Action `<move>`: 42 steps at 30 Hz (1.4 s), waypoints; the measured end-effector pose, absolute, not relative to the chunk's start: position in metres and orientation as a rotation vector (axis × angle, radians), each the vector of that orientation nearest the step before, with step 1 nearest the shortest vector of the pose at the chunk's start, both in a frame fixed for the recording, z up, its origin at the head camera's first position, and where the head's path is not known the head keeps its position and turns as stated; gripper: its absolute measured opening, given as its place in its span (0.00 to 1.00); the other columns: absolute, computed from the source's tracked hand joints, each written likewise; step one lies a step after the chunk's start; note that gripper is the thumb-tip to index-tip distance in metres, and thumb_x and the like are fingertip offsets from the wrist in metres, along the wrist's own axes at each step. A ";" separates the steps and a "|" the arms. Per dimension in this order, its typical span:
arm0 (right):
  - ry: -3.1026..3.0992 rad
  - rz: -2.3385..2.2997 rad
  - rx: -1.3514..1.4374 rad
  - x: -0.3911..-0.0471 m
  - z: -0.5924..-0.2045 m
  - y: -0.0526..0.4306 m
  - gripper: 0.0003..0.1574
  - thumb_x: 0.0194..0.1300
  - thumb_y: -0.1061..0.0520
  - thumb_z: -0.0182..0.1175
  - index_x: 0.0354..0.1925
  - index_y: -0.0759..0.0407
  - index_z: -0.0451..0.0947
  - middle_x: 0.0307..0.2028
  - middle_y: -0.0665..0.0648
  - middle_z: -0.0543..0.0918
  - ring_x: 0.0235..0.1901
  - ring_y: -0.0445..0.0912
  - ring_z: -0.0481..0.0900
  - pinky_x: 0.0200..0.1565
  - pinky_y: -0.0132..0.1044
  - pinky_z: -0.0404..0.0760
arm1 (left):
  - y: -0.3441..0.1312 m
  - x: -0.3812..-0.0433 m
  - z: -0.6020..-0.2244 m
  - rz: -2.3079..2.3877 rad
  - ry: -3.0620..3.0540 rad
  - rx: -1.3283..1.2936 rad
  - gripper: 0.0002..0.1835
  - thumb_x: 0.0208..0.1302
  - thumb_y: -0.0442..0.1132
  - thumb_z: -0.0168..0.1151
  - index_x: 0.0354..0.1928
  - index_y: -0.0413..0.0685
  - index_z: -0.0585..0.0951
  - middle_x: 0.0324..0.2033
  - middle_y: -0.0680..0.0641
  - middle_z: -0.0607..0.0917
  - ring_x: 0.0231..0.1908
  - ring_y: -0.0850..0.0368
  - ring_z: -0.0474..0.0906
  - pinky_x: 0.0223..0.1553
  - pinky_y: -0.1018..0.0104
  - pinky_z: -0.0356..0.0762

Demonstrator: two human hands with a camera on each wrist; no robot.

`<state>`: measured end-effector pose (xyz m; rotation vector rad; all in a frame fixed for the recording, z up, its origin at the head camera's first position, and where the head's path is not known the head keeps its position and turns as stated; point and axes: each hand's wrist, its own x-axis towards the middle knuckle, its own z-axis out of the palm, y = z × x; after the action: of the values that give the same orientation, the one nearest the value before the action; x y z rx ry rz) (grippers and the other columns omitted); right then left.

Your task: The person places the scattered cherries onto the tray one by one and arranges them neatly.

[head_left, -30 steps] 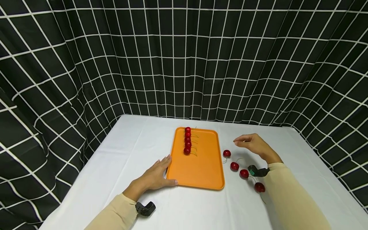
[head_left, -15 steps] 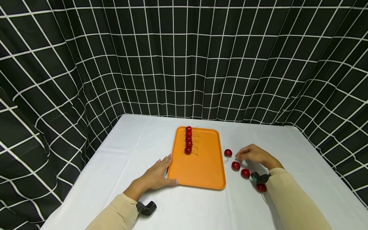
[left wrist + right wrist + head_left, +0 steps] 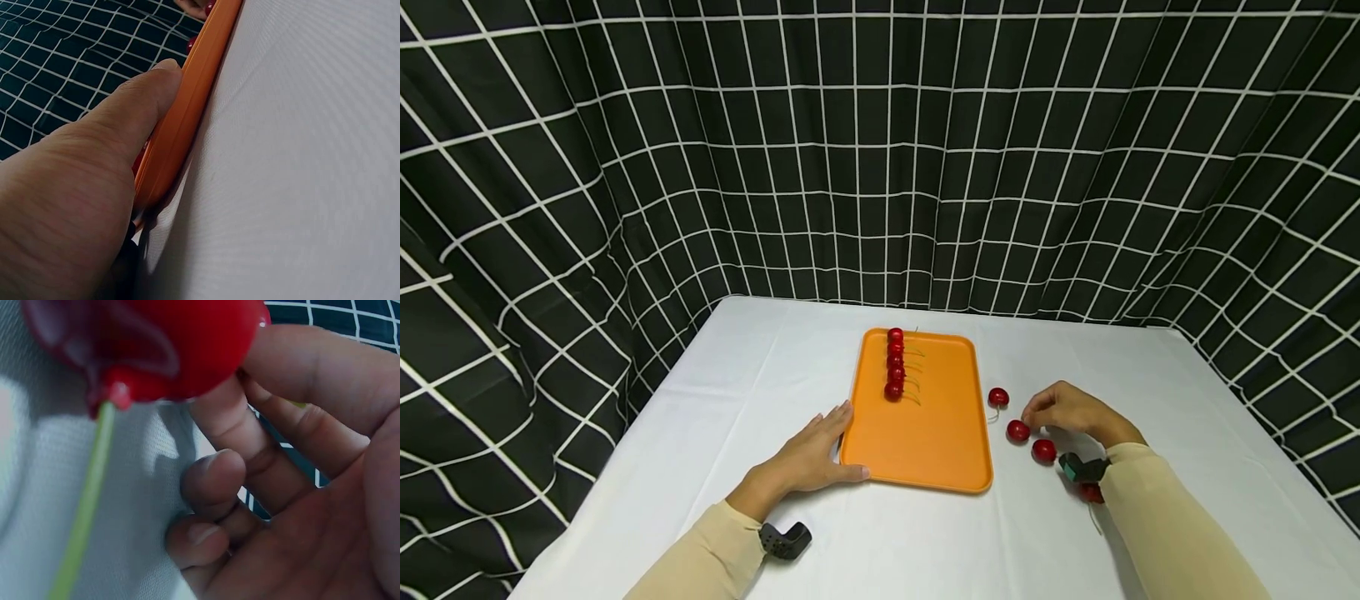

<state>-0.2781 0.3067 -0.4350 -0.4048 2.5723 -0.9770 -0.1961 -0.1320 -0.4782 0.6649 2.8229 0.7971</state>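
My left hand (image 3: 808,458) rests at the near left corner of an orange tray (image 3: 940,442), fingers straight along its side. Its thumb (image 3: 140,100) lies on the near rim. At the right, my right hand (image 3: 1071,412) pinches at a red cherry (image 3: 1018,431) on the white cloth, thumb and forefinger at its stem side. A bit of green stem (image 3: 300,404) shows between the fingers in the right wrist view. There another cherry (image 3: 156,344) with a long green stem fills the foreground and hides the fingertips.
Several cherries (image 3: 894,362) stand in a column on the tray, stems pointing right. Loose on the cloth are a cherry (image 3: 998,397) beside the tray, a cherry (image 3: 1043,452) near my right wrist and another (image 3: 1092,493) partly under it. A black gridded curtain (image 3: 895,167) surrounds the table.
My right hand has come down and nearer, from above the cloth to the cherry in the loose row, and its fingers have closed in. My left hand stays on the tray.
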 end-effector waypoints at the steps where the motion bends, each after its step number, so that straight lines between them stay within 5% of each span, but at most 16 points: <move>1: 2.584 -0.974 -0.407 -0.277 -0.434 0.307 0.06 0.60 0.59 0.63 0.33 0.59 0.86 0.29 0.53 0.82 0.34 0.48 0.70 0.38 0.39 0.68 | -0.132 -0.196 -0.478 0.794 2.824 0.664 0.60 0.51 0.74 0.60 0.76 0.45 0.51 0.74 0.50 0.48 0.72 0.54 0.42 0.71 0.55 0.40; 8: 2.652 -1.089 -0.288 -0.277 -0.420 0.309 0.10 0.62 0.59 0.61 0.39 0.61 0.86 0.35 0.55 0.85 0.39 0.50 0.76 0.49 0.49 0.73 | -0.131 -0.196 -0.479 0.789 2.828 0.670 0.60 0.51 0.74 0.60 0.76 0.44 0.51 0.74 0.50 0.48 0.72 0.55 0.42 0.71 0.56 0.40; 14: 2.719 -1.253 -0.215 -0.279 -0.402 0.302 0.16 0.65 0.55 0.60 0.45 0.65 0.83 0.40 0.60 0.85 0.49 0.55 0.74 0.56 0.61 0.66 | -0.132 -0.197 -0.479 0.789 2.833 0.664 0.60 0.50 0.74 0.60 0.76 0.45 0.51 0.74 0.50 0.48 0.72 0.54 0.42 0.71 0.56 0.40; 23: 2.744 -1.571 -0.151 -0.282 -0.393 0.262 0.15 0.66 0.58 0.58 0.44 0.69 0.82 0.44 0.65 0.83 0.51 0.57 0.72 0.56 0.57 0.65 | -0.133 -0.196 -0.479 0.802 2.820 0.658 0.60 0.51 0.73 0.61 0.75 0.44 0.51 0.74 0.50 0.48 0.72 0.54 0.43 0.71 0.55 0.40; 34: 2.665 -1.857 -0.058 -0.288 -0.401 0.194 0.15 0.67 0.56 0.61 0.42 0.69 0.83 0.35 0.62 0.84 0.47 0.54 0.73 0.58 0.51 0.67 | -0.132 -0.197 -0.477 0.802 2.825 0.663 0.59 0.51 0.73 0.62 0.75 0.44 0.52 0.74 0.49 0.48 0.72 0.53 0.43 0.71 0.55 0.41; 42: 2.570 -1.944 0.001 -0.282 -0.406 0.153 0.14 0.67 0.55 0.62 0.40 0.67 0.84 0.35 0.59 0.83 0.39 0.51 0.69 0.39 0.41 0.66 | -0.134 -0.198 -0.477 0.792 2.825 0.673 0.60 0.51 0.73 0.61 0.75 0.43 0.51 0.74 0.48 0.48 0.72 0.54 0.43 0.71 0.56 0.40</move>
<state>-0.2822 0.1527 -0.4056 0.0006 2.5696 -1.9436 -0.1980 -0.1337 -0.4769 0.6728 2.8251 0.7924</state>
